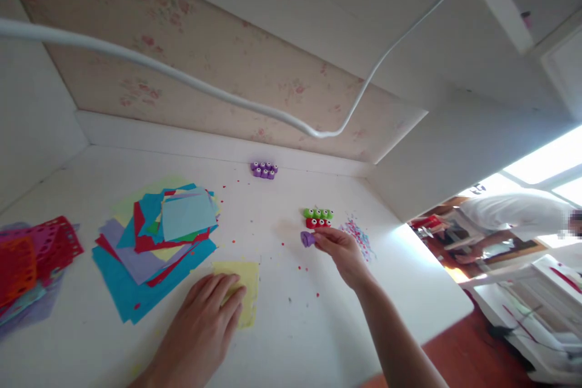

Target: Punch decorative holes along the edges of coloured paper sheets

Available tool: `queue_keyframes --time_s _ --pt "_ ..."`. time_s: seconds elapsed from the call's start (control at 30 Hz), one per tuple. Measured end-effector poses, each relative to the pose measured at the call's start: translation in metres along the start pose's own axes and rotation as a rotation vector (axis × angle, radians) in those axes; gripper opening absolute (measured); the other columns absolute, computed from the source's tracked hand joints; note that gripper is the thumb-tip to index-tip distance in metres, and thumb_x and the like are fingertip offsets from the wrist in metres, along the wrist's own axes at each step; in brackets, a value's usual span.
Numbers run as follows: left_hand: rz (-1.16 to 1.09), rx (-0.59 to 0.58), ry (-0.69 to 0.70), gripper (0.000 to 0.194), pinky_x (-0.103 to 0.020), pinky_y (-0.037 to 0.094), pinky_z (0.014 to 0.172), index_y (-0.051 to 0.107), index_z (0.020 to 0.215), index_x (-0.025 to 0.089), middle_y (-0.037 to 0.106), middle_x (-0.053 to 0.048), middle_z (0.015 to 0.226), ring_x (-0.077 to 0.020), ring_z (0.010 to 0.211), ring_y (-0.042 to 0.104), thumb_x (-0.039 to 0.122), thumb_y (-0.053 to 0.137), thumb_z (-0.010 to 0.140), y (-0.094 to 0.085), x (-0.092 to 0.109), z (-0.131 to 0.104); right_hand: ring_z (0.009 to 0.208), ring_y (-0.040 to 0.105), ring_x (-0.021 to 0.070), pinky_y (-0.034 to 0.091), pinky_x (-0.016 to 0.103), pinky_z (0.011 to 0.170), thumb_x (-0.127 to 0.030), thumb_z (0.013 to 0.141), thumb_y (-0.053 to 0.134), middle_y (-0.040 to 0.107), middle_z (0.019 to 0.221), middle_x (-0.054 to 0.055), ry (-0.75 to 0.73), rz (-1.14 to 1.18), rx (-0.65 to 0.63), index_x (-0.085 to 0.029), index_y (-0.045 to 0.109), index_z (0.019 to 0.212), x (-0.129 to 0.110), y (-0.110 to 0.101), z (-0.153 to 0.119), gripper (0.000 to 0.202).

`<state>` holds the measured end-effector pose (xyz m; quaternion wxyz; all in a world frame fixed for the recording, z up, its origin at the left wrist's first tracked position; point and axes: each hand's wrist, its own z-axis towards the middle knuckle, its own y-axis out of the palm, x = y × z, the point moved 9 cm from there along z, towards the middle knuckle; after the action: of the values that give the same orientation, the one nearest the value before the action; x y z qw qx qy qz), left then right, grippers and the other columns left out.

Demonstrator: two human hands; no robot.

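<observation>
My left hand lies with its fingers spread over a yellow sheet of paper, pressing it on the white tabletop. Small holes seem to run along the sheet's lower edge. To the right, my right hand pinches a small purple craft punch between thumb and fingers, a little above the table. Just beyond it stand a row of green punches and a row of red punches. Several purple punches are grouped near the back wall.
A stack of coloured paper lies left of centre. Punched red and orange sheets spread at the far left. Loose confetti is heaped at the right. A white cable hangs across above. Another person stands at the far right.
</observation>
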<state>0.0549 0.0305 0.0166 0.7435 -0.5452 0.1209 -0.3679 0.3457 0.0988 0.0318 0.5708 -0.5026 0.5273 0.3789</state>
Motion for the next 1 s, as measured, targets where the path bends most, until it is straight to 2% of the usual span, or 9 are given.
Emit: queue_keyframes --time_s 0.07,0.2,0.27,0.33,0.47,0.57,0.7,0.9,1.0 --pt "-0.001 0.006 -0.003 0.028 -0.044 0.04 0.101 0.066 0.117 0.027 0.067 -0.004 0.12 -0.0245 0.11 0.06 0.026 0.053 0.092 0.001 -0.001 0.0 0.086 0.071 0.0233 0.056 0.041 0.083 -0.046 0.071 0.078 0.077 0.095 0.01 -0.07 -0.058 0.098 -0.018 0.076 0.097 -0.009 -0.029 0.016 0.038" --pt "-0.004 0.006 0.017 0.03 -0.043 0.038 0.104 0.065 0.118 0.028 0.068 -0.002 0.12 -0.0224 0.11 0.061 0.024 0.052 0.092 0.001 -0.001 0.001 0.091 0.071 0.0277 0.055 0.039 0.079 -0.05 0.072 0.071 0.076 0.099 0.014 -0.13 -0.396 0.312 -0.015 0.074 0.105 -0.025 -0.089 0.059 0.048" --pt "-0.01 0.005 0.046 0.032 -0.042 0.037 0.108 0.064 0.12 0.028 0.068 -0.001 0.123 -0.0213 0.113 0.061 0.021 0.051 0.091 0.001 0.0 0.001 0.092 0.071 0.0285 0.053 0.039 0.081 -0.045 0.071 0.07 0.077 0.097 0.013 -0.117 -0.518 0.363 -0.016 0.075 0.101 -0.026 -0.109 0.081 0.042" --pt "-0.022 0.002 0.076 0.036 -0.04 0.036 0.11 0.062 0.123 0.028 0.067 0.0 0.126 -0.0201 0.116 0.06 0.018 0.05 0.09 0.001 0.001 0.002 0.093 0.07 0.0281 0.051 0.039 0.084 -0.039 0.071 0.07 0.078 0.093 0.01 -0.101 -0.649 0.381 -0.02 0.076 0.095 -0.024 -0.119 0.099 0.031" --pt "-0.063 -0.01 0.11 0.048 -0.038 0.037 0.112 0.06 0.126 0.028 0.066 0.001 0.129 -0.0178 0.119 0.06 0.007 0.047 0.084 -0.001 0.004 0.003 0.096 0.07 0.0252 0.048 0.035 0.088 -0.03 0.074 0.066 0.078 0.092 0.004 -0.086 -0.857 0.344 -0.025 0.077 0.089 -0.013 -0.114 0.12 0.019" --pt "-0.086 0.018 0.085 0.055 -0.041 0.04 0.111 0.066 0.116 0.03 0.067 0.002 0.126 -0.0184 0.118 0.061 -0.001 0.045 0.076 -0.004 0.004 0.005 0.099 0.07 0.0238 0.048 0.032 0.087 -0.027 0.076 0.066 0.078 0.096 0.003 -0.084 -0.961 0.299 -0.027 0.077 0.092 -0.005 -0.104 0.127 0.02" --pt "-0.117 0.063 0.012 0.055 -0.044 0.042 0.109 0.071 0.104 0.032 0.068 0.002 0.121 -0.0205 0.115 0.06 -0.003 0.044 0.071 -0.01 0.002 0.007 0.099 0.07 0.0226 0.049 0.03 0.084 -0.027 0.077 0.066 0.078 0.098 0.002 -0.076 -1.052 0.249 -0.028 0.077 0.097 -0.002 -0.097 0.134 0.022" --pt "-0.082 0.017 0.0 0.049 -0.044 0.041 0.105 0.067 0.113 0.031 0.066 -0.001 0.122 -0.0223 0.114 0.058 0.001 0.049 0.077 -0.011 0.001 0.005 0.098 0.07 0.0241 0.05 0.032 0.085 -0.028 0.084 0.058 0.077 0.1 0.006 -0.091 -1.131 0.253 -0.023 0.074 0.109 -0.023 -0.09 0.139 0.03" --pt "-0.041 -0.015 -0.031 0.04 -0.043 0.045 0.096 0.064 0.117 0.027 0.067 -0.003 0.118 -0.0241 0.108 0.059 0.009 0.052 0.084 -0.009 -0.001 0.004 0.1 0.07 0.0241 0.05 0.033 0.087 -0.029 0.089 0.052 0.076 0.104 0.007 -0.13 -1.143 0.231 -0.021 0.072 0.114 -0.039 -0.07 0.144 0.033"
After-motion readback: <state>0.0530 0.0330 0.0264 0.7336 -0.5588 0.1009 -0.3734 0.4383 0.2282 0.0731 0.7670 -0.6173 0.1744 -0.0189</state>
